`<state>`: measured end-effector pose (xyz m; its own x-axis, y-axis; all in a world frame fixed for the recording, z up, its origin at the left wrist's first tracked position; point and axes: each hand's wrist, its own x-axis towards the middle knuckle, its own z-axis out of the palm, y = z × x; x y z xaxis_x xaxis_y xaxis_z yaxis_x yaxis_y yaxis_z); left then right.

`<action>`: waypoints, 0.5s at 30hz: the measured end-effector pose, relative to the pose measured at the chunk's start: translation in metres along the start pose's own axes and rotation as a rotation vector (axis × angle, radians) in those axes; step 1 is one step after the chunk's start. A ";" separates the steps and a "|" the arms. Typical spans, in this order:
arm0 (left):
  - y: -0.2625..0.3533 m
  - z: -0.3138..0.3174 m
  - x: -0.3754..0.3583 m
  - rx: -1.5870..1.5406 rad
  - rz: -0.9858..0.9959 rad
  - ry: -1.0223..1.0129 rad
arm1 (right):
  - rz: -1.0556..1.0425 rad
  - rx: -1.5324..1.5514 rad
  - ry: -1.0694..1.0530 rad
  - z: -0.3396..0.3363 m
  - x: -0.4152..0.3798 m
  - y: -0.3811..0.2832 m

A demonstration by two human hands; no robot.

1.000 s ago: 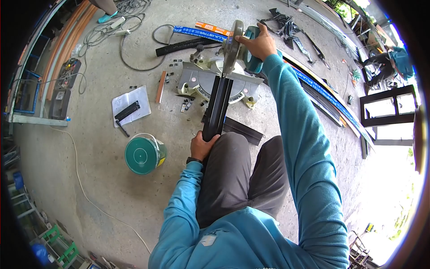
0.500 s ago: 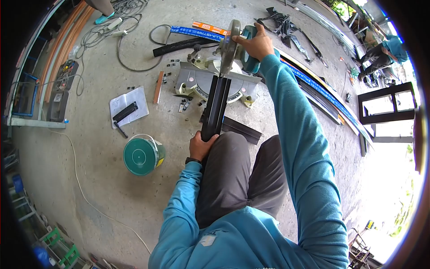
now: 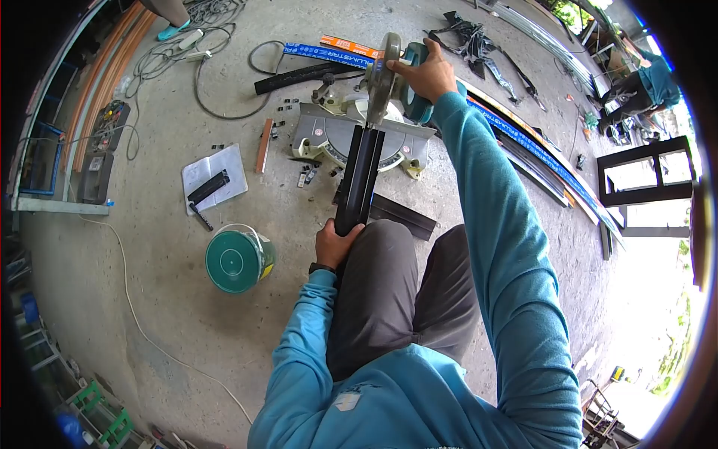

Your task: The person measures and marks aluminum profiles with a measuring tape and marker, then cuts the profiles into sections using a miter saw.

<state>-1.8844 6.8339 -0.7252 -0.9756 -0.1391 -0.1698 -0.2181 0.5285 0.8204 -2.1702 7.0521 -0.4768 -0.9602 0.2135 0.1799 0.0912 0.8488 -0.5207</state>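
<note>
My left hand [image 3: 336, 243] is wrapped round the near end of a long black profile [image 3: 360, 176], beside my left knee. The far end of the profile lies on the grey base of a miter saw [image 3: 317, 133], under its blade guard [image 3: 382, 78]. My right hand [image 3: 431, 72] grips the green saw handle [image 3: 419, 93] at the top right of the guard. The contact between blade and profile cannot be made out. Another black piece [image 3: 404, 217] lies on the floor right of the held profile.
A green-lidded bucket [image 3: 233, 260] stands at left, near papers [image 3: 228, 168] with a black offcut. Blue-wrapped profiles [image 3: 535, 150] lie behind and right. Cables [image 3: 202, 56] spread at upper left. Another person [image 3: 647, 86] bends at far right; a foot [image 3: 173, 30] shows at top left.
The other person at far right has shifted posture slightly. My hands, the saw and the held profile look almost the same.
</note>
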 end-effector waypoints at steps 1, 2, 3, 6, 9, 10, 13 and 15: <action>0.000 0.000 0.000 0.005 -0.002 -0.001 | -0.002 0.001 0.001 0.000 0.000 0.000; 0.000 0.000 0.000 0.009 -0.003 -0.003 | 0.001 0.001 0.000 0.000 0.000 0.000; 0.000 0.000 0.000 0.013 -0.005 -0.004 | 0.004 0.000 -0.001 0.001 -0.001 0.000; 0.000 -0.001 0.000 0.014 -0.004 -0.005 | -0.001 0.001 0.001 0.003 0.000 0.001; 0.000 -0.001 0.000 0.005 -0.003 -0.012 | 0.002 -0.001 0.004 0.004 -0.001 0.001; 0.000 -0.001 0.000 0.004 -0.002 -0.012 | 0.005 -0.003 0.005 0.003 -0.001 0.001; 0.000 0.000 0.000 0.003 0.000 -0.011 | 0.005 0.003 0.006 0.003 -0.001 0.000; 0.000 0.000 0.000 -0.001 -0.003 -0.011 | 0.015 0.011 -0.004 0.002 -0.002 0.001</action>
<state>-1.8842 6.8335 -0.7254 -0.9751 -0.1316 -0.1786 -0.2214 0.5270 0.8205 -2.1690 7.0512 -0.4793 -0.9599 0.2240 0.1688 0.1025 0.8404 -0.5321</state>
